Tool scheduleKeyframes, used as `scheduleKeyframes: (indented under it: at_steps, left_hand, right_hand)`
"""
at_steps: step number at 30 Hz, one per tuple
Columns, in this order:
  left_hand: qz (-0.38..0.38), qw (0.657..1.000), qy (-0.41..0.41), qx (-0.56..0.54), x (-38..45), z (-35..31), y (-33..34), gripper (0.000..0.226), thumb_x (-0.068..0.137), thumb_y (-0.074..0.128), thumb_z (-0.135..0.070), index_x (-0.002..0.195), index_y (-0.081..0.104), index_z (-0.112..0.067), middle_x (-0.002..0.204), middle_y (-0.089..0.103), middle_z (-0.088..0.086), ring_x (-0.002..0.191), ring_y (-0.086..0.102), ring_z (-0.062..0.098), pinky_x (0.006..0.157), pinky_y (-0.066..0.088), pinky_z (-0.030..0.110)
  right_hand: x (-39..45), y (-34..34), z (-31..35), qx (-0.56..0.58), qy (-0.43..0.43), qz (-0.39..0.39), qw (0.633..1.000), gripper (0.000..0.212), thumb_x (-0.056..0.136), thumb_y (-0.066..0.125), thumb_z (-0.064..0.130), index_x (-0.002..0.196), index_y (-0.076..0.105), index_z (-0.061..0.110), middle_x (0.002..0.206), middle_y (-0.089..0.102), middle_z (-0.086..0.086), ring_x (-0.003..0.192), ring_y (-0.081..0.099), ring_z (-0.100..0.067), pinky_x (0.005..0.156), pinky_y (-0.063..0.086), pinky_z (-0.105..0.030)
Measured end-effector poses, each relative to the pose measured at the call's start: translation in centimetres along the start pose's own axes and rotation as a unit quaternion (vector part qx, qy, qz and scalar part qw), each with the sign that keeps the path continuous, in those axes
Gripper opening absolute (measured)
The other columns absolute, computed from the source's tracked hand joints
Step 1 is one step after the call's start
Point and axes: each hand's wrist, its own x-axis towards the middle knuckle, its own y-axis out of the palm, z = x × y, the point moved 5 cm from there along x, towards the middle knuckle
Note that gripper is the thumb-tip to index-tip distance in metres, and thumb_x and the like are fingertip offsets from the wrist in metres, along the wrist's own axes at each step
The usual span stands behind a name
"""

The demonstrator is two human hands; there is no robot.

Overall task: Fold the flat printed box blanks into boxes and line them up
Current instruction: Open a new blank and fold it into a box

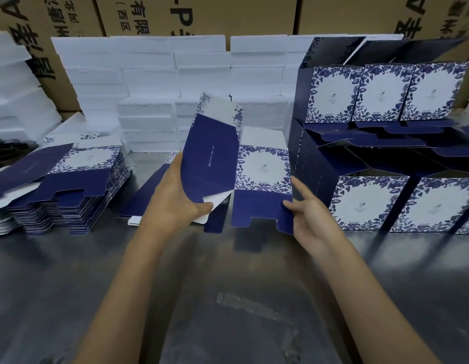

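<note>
A grey metal table point(70, 271) carries everything. At the back stand white foam blocks point(149, 82), and on the right the folded boxes point(372, 203) are lined up in two levels. On the left lies a stack of flat blanks point(70, 185). In the middle, one blank point(228, 169) is held half opened above the table: the left hand point(173, 198) grips its dark blue panel, and the right hand point(312, 216) pinches its lower right flap.
</note>
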Motion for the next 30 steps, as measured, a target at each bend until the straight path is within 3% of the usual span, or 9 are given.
scheduleKeyframes:
  at_steps: [3,6,9,11,15,22,24,26,30]
  left_hand:
    - [-0.024,1.000,-0.006,0.007,0.1,0.1,-0.1,0.109,0.062,0.086,-0.023,0.150,0.024,-0.040,0.138,0.051,-0.016,0.124,0.053,0.014,0.102,0.048,0.041]
    - [-0.087,0.993,0.016,-0.084,0.0,-0.4,-0.6,0.105,0.069,0.087,-0.015,0.148,0.024,-0.042,0.123,0.055,-0.029,0.104,0.063,0.001,0.086,0.050,0.018]
    - [-0.133,0.964,-0.004,-0.231,0.0,-0.6,-0.7,0.085,0.076,0.084,-0.008,0.140,0.036,-0.037,0.111,0.067,-0.022,0.087,0.069,0.001,0.076,0.054,0.017]
    - [-0.118,0.940,-0.047,-0.318,0.0,-0.3,0.0,0.079,0.079,0.082,-0.005,0.140,0.041,-0.032,0.112,0.071,-0.014,0.096,0.068,-0.002,0.079,0.056,0.023]
    - [-0.034,0.906,-0.082,-0.414,-0.3,-0.2,1.4,0.051,0.088,0.071,0.002,0.134,0.055,-0.010,0.123,0.070,0.009,0.112,0.069,0.027,0.085,0.060,0.036]
    - [-0.006,0.974,-0.003,-0.225,-0.4,-1.0,1.7,0.045,0.095,0.060,0.000,0.134,0.053,-0.020,0.118,0.068,-0.016,0.110,0.066,0.003,0.089,0.057,0.025]
    - [-0.011,0.986,0.015,-0.169,-0.5,-1.2,1.6,0.044,0.094,0.064,-0.009,0.131,0.054,-0.030,0.110,0.066,-0.030,0.104,0.062,-0.010,0.083,0.051,0.010]
    - [-0.019,0.981,-0.005,-0.194,-0.3,-0.9,1.1,0.040,0.092,0.069,-0.014,0.121,0.058,-0.039,0.109,0.069,-0.027,0.109,0.064,-0.003,0.091,0.051,0.019]
    - [-0.019,0.954,-0.033,-0.296,-0.2,-1.0,0.9,0.063,0.093,0.067,-0.002,0.132,0.043,-0.046,0.123,0.068,-0.014,0.119,0.064,0.012,0.103,0.050,0.040]
  right_hand:
    - [-0.1,0.1,0.0,0.040,0.013,0.014,0.999,0.066,0.099,0.038,-0.013,0.152,0.045,0.025,0.143,0.060,-0.010,0.111,0.068,-0.027,0.078,0.055,-0.031]
    - [-0.2,0.2,-0.2,0.096,0.020,0.018,0.995,0.066,0.097,0.039,-0.014,0.152,0.043,0.024,0.135,0.066,-0.012,0.102,0.073,-0.026,0.074,0.059,-0.033]
    - [-0.2,0.5,-0.2,0.129,0.022,0.026,0.991,0.067,0.097,0.039,-0.014,0.153,0.041,0.024,0.135,0.066,-0.012,0.093,0.075,-0.024,0.060,0.059,-0.031]
    - [-0.2,0.6,-0.4,0.144,0.027,0.033,0.989,0.067,0.097,0.040,-0.014,0.152,0.041,0.023,0.134,0.066,-0.013,0.099,0.074,-0.027,0.058,0.058,-0.031]
    - [-0.4,0.9,-0.8,0.133,0.046,0.047,0.989,0.062,0.095,0.038,-0.015,0.146,0.047,0.019,0.126,0.071,-0.014,0.097,0.072,-0.029,0.056,0.057,-0.029]
    - [-0.3,1.4,-1.0,0.022,0.039,0.058,0.997,0.022,0.101,0.055,0.013,0.119,0.064,0.022,0.107,0.077,-0.002,0.083,0.072,-0.016,0.064,0.056,-0.032]
    - [-0.3,1.2,-1.1,0.021,0.046,0.060,0.997,0.021,0.102,0.056,0.015,0.120,0.064,0.021,0.105,0.077,-0.001,0.079,0.072,-0.014,0.057,0.054,-0.028]
    - [-0.3,1.1,-0.8,0.050,0.042,0.062,0.996,0.031,0.103,0.046,0.004,0.126,0.063,0.016,0.105,0.077,-0.001,0.078,0.072,-0.012,0.053,0.051,-0.022]
    - [-0.6,1.2,-0.7,0.097,0.042,0.078,0.991,0.044,0.100,0.034,-0.009,0.135,0.058,0.004,0.123,0.073,-0.008,0.107,0.068,-0.018,0.105,0.045,-0.027]
